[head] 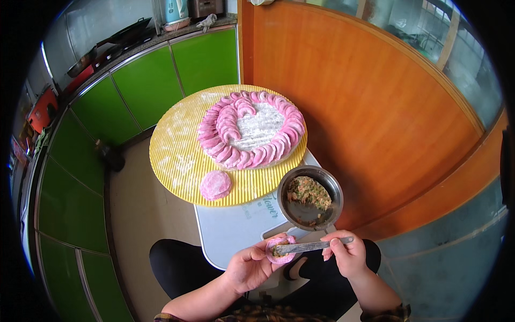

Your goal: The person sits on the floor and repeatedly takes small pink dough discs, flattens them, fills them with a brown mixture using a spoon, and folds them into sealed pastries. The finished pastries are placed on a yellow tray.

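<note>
My left hand holds a round pink dumpling wrapper with some filling on it. Between the fingers of my right hand is a flat metal spreader, its far end resting on the filling. A steel bowl with minced filling stands just beyond my hands. Folded pink dumplings lie in rings on a floured round tray. Nearer me, a small stack of pink wrappers lies on the ridged yellow round board.
The board and bowl rest on a small light-coloured table before my knees. An orange wooden panel rises to the right. Green cabinets curve along the left, with a wok on the counter and a dark bottle on the floor.
</note>
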Demonstrator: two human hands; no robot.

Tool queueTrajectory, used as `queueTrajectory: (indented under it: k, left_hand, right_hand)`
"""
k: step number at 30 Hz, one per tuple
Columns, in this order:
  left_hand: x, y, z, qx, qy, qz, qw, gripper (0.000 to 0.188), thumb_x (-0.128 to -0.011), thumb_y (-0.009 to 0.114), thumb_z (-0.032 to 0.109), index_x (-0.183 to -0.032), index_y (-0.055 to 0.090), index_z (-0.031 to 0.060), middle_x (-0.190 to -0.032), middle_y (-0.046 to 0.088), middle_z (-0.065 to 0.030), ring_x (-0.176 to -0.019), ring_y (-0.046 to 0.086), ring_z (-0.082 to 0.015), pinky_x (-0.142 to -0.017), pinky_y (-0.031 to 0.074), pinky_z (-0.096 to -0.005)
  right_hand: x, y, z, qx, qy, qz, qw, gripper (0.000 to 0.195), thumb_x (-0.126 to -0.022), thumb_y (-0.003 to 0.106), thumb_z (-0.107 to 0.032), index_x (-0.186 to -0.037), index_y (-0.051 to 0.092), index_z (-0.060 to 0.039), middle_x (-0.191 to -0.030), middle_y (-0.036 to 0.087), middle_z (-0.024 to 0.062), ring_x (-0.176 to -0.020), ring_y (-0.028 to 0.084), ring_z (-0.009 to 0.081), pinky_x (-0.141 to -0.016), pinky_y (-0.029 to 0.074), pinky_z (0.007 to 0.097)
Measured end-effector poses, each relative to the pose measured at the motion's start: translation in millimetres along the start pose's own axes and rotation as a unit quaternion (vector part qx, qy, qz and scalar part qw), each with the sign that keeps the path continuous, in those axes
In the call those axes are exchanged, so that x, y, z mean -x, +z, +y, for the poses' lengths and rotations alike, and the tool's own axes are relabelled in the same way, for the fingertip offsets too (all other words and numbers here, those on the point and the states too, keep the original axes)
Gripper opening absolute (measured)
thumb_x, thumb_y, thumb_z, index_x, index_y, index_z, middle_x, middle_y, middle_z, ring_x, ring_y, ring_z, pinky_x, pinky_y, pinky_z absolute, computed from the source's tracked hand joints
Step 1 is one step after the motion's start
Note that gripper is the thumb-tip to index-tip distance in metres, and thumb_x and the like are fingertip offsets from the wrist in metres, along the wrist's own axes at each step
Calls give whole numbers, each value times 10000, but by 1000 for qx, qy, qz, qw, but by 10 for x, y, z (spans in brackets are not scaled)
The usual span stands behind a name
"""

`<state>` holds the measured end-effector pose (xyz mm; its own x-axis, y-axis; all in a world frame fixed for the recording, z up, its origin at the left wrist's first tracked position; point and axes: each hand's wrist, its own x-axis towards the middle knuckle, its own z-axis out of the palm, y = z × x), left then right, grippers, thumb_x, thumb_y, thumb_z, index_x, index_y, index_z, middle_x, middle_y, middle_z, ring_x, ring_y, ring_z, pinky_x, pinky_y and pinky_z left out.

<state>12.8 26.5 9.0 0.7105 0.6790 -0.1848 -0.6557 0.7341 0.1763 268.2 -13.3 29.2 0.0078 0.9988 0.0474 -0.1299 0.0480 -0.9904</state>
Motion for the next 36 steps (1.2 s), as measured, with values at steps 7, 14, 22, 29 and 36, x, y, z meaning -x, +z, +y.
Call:
queueTrajectory:
  k: [7,14,22,29,36]
  left_hand:
    - [114,17,-15,-112,31,17,993,751,-768,417,-193,-1488,299,-16,-1479,425,-191,-1384,434,-320,-1169,365,-408]
    - [162,-13,-129,-198,54,49,978,594,-897,532,-137,-1447,343,-12,-1435,463,-196,-1333,495,-314,-1131,425,-410]
    - [176,-107,-193,-233,110,36,966,369,-985,601,90,-1321,502,-28,-1214,636,-157,-1058,628,-201,-939,521,-340]
    - [219,-24,-248,-242,172,28,954,319,-957,648,85,-1250,559,-6,-1140,652,-124,-957,616,-167,-863,520,-308]
    - [246,-28,-268,-259,200,57,943,283,-937,674,81,-1192,581,-1,-1080,643,-115,-922,617,-183,-840,523,-317]
  right_hand:
    - [-363,-229,124,264,-196,136,935,113,-986,567,-34,-1085,591,14,-859,622,73,-677,583,101,-644,497,230]
    - [-421,-179,90,525,-311,68,790,282,-775,753,-109,-1046,682,-72,-960,556,76,-852,521,269,-776,418,387]
    - [95,325,-130,323,-236,-54,915,408,-747,826,-107,-1102,646,-19,-998,610,96,-808,618,196,-705,512,309]
    - [47,692,98,130,-96,-65,985,259,-858,758,-44,-1080,644,24,-994,657,104,-841,676,157,-737,548,271]
    - [21,768,21,221,-154,-38,962,136,-854,734,-13,-979,683,3,-943,665,107,-812,664,193,-710,529,273]
